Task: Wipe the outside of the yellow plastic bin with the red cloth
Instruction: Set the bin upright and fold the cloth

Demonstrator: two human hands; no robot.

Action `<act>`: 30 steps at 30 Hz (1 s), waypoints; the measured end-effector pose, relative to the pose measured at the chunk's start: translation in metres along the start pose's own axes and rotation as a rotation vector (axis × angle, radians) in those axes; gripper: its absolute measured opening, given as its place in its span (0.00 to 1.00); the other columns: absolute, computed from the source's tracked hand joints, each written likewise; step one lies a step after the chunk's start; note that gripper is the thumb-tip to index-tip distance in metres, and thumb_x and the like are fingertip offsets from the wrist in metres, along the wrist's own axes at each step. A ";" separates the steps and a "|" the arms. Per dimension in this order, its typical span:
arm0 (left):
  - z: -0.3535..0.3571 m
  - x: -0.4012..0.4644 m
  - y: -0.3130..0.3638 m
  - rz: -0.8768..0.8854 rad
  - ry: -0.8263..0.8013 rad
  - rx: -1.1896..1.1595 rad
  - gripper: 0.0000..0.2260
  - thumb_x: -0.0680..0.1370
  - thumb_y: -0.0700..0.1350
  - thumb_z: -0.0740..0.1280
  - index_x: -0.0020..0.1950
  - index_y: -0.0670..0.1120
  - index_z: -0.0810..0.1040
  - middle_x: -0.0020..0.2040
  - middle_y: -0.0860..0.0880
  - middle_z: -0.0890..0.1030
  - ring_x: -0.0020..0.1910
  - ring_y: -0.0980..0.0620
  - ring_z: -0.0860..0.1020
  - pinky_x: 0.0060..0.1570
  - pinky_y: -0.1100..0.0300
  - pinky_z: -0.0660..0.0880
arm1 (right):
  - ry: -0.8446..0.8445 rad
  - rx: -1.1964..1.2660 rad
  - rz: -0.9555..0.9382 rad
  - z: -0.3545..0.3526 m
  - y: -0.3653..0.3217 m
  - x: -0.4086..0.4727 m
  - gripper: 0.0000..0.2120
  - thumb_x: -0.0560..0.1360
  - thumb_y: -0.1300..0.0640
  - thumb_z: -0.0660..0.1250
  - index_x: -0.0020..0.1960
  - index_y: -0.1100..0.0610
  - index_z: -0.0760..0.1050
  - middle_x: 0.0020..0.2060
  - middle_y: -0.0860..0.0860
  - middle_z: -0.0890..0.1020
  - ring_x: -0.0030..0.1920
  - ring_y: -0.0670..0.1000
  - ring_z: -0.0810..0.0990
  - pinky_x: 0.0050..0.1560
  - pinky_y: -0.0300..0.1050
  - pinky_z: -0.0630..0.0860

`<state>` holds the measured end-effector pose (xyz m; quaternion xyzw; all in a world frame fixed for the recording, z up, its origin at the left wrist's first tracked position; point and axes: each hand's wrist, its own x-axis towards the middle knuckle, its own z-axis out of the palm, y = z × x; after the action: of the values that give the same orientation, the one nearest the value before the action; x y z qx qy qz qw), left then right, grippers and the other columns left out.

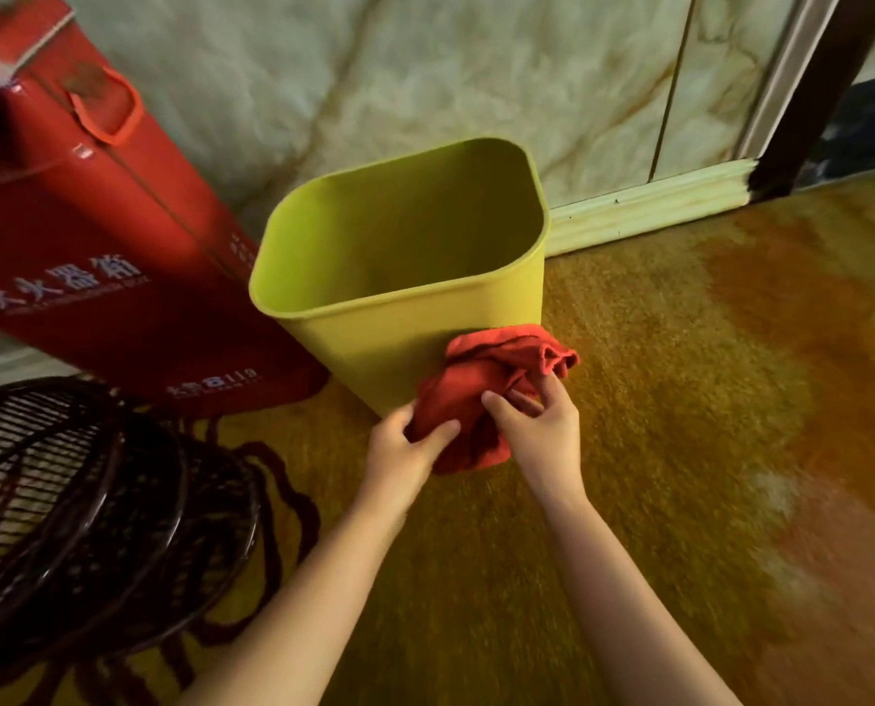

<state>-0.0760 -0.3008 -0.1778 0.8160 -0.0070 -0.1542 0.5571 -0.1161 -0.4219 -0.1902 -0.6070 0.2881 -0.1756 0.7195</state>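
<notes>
The yellow plastic bin (pixel 374 343) stands upright and empty on the floor in the middle of the head view. A bunched red cloth (pixel 481 384) lies against the lower right part of the bin's near wall. My left hand (pixel 405 456) pinches the cloth's lower left edge between thumb and fingers. My right hand (pixel 537 425) grips the cloth from the right, its fingers pressed into the folds. Both hands sit just below and in front of the bin's near right corner.
A red box with white characters and an orange handle (pixel 94 236) leans close behind the bin's left side. A dark wire fan guard (pixel 79 507) stands at the lower left. A marble-patterned wall with a pale baseboard (pixel 649 206) runs behind; amber floor (pixel 705 400) stretches right.
</notes>
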 end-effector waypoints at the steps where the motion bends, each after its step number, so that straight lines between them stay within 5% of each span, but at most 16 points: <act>1: -0.003 -0.001 -0.002 0.000 0.004 -0.028 0.12 0.69 0.41 0.70 0.51 0.50 0.78 0.45 0.50 0.82 0.37 0.64 0.79 0.39 0.71 0.75 | -0.023 0.009 0.015 0.002 0.001 -0.003 0.15 0.68 0.62 0.70 0.52 0.49 0.76 0.48 0.49 0.83 0.51 0.49 0.81 0.57 0.57 0.77; 6: -0.029 -0.005 0.001 -0.101 -0.095 -0.067 0.08 0.72 0.38 0.67 0.48 0.49 0.78 0.44 0.49 0.81 0.42 0.53 0.79 0.42 0.60 0.76 | -0.185 0.042 -0.007 0.009 0.004 -0.019 0.24 0.69 0.68 0.65 0.47 0.38 0.75 0.41 0.33 0.82 0.51 0.44 0.80 0.54 0.49 0.78; 11: -0.083 -0.006 0.023 -0.108 -0.269 -0.135 0.11 0.71 0.34 0.66 0.50 0.46 0.77 0.41 0.52 0.84 0.38 0.57 0.81 0.39 0.67 0.78 | -0.410 -0.138 -0.060 0.016 -0.003 -0.026 0.34 0.67 0.69 0.69 0.68 0.48 0.65 0.54 0.50 0.76 0.43 0.47 0.79 0.50 0.47 0.78; 17: -0.158 -0.021 0.058 -0.036 -0.431 0.012 0.12 0.70 0.35 0.67 0.51 0.45 0.78 0.39 0.56 0.85 0.41 0.60 0.81 0.40 0.68 0.77 | -0.662 -0.428 -0.272 0.057 -0.034 -0.027 0.27 0.62 0.62 0.76 0.57 0.45 0.72 0.43 0.51 0.74 0.42 0.52 0.74 0.48 0.37 0.71; 21: -0.221 -0.040 0.073 -0.010 -0.381 0.102 0.12 0.69 0.37 0.70 0.51 0.46 0.80 0.44 0.54 0.85 0.46 0.56 0.81 0.44 0.66 0.77 | -0.766 -0.539 -0.432 0.092 -0.065 -0.037 0.15 0.61 0.60 0.77 0.42 0.47 0.76 0.42 0.49 0.78 0.47 0.47 0.73 0.49 0.35 0.66; 23: -0.253 -0.051 0.073 0.003 -0.302 0.100 0.13 0.68 0.37 0.70 0.50 0.46 0.80 0.43 0.54 0.85 0.46 0.56 0.81 0.45 0.66 0.77 | -0.895 -0.492 -0.431 0.115 -0.083 -0.047 0.13 0.61 0.61 0.76 0.37 0.48 0.75 0.37 0.45 0.80 0.42 0.43 0.76 0.44 0.31 0.69; 30: -0.351 -0.075 0.048 -0.070 -0.043 -0.026 0.13 0.69 0.36 0.68 0.52 0.48 0.79 0.43 0.52 0.85 0.45 0.56 0.82 0.42 0.64 0.79 | -1.051 -0.375 -0.356 0.215 -0.122 -0.070 0.13 0.64 0.67 0.74 0.36 0.51 0.76 0.33 0.46 0.80 0.31 0.37 0.76 0.36 0.27 0.71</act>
<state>-0.0484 0.0129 0.0001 0.8050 0.0114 -0.1912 0.5615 -0.0239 -0.2382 -0.0362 -0.7686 -0.1878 0.0851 0.6056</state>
